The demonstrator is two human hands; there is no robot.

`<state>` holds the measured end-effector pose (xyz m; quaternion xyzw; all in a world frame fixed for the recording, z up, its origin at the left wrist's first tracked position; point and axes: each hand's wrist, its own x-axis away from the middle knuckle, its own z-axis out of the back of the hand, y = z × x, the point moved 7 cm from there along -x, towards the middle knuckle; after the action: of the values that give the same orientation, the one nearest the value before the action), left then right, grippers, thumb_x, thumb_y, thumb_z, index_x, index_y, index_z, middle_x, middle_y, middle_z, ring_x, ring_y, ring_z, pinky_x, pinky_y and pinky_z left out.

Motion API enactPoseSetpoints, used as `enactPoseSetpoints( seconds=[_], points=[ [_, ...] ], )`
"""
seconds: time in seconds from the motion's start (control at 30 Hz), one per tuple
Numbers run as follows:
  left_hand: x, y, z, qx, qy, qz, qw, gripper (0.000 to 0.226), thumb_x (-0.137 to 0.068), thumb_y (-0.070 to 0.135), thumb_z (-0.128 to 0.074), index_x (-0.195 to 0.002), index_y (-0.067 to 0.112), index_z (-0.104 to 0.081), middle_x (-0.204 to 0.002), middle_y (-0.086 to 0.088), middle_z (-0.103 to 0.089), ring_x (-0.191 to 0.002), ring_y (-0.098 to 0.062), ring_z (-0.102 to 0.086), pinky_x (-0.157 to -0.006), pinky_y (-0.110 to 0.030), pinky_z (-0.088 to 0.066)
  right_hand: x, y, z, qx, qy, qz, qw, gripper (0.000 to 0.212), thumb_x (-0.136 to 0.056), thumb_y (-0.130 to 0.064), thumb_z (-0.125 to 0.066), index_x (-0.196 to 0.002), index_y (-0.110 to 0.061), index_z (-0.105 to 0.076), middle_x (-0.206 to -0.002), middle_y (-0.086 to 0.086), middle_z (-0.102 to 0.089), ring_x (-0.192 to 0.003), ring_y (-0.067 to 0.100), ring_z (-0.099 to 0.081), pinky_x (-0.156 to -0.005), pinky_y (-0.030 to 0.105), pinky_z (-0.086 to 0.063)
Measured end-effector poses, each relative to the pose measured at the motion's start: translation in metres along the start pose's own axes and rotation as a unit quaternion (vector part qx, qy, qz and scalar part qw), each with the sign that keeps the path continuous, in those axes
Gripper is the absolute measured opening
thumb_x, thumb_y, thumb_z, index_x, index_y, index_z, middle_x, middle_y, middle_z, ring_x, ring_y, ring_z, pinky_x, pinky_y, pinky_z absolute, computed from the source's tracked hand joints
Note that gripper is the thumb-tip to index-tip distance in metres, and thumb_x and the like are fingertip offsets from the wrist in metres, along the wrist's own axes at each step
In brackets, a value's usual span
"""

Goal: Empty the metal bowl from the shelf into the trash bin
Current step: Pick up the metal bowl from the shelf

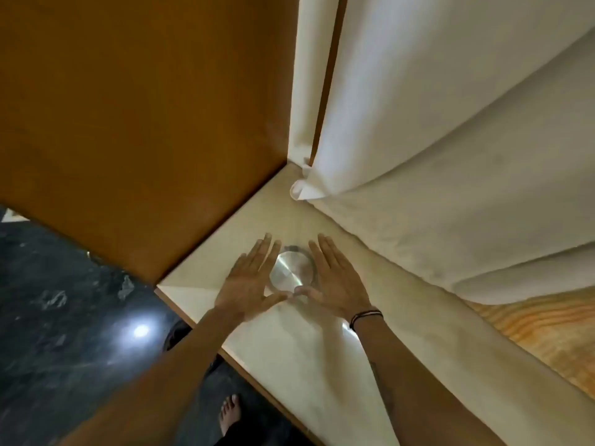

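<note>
A small round metal bowl (292, 271) stands on a pale shelf (289, 342) near its back corner. My left hand (249, 281) lies flat just left of the bowl and my right hand (335, 281) flat just right of it, fingers stretched out towards the back. The two thumbs nearly meet in front of the bowl. Neither hand is closed around it. I cannot see what the bowl holds, and no trash bin is in view.
A brown wooden panel (138, 123) walls the shelf on the left. White cloth (434, 140) hangs and lies along the back and right. Bare wood (553, 336) shows at right. Dark stone floor (64, 333) and a bare foot (230, 413) lie below the shelf edge.
</note>
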<state>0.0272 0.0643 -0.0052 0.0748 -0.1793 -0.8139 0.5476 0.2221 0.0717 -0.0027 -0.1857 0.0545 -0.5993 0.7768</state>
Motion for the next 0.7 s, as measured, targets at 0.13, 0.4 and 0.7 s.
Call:
enactPoseSetpoints(
  seconds=[0.13,0.4,0.7],
  points=[
    [-0.003,-0.019,-0.035,0.064,-0.016,0.036,0.997,0.127,-0.085,0.092,-0.047,-0.175,0.016,0.000,-0.185,0.002,-0.002,-0.168,-0.012,-0.015,-0.127,-0.030,-0.033,-0.008,0.015,-0.034,-0.025,-0.025,-0.011,0.999,0.131,-0.079,-0.092,-0.057,-0.174,-0.011,-0.015,-0.185,0.008,-0.014,-0.172,0.022,-0.012,-0.137,0.038,-0.024],
    [-0.017,-0.031,-0.064,0.186,-0.008,0.081,0.979,0.119,-0.085,0.049,-0.087,-0.175,0.020,-0.015,-0.183,0.005,-0.021,-0.164,-0.015,-0.031,-0.121,-0.028,-0.041,-0.015,0.016,-0.046,-0.096,-0.033,-0.035,0.994,0.127,-0.081,-0.074,-0.077,-0.175,-0.013,-0.016,-0.184,0.002,-0.020,-0.170,0.019,-0.023,-0.124,0.038,-0.044],
    [-0.008,-0.030,-0.042,0.451,-0.018,0.138,0.882,0.094,-0.062,0.004,-0.102,-0.133,0.052,-0.062,-0.130,0.026,-0.076,-0.127,0.002,-0.069,-0.110,-0.028,-0.058,0.009,0.008,-0.027,-0.299,0.031,-0.086,0.950,0.100,-0.070,-0.037,-0.103,-0.154,-0.050,-0.048,-0.126,-0.052,-0.048,-0.117,-0.012,-0.054,-0.095,0.001,-0.040]
  ],
)
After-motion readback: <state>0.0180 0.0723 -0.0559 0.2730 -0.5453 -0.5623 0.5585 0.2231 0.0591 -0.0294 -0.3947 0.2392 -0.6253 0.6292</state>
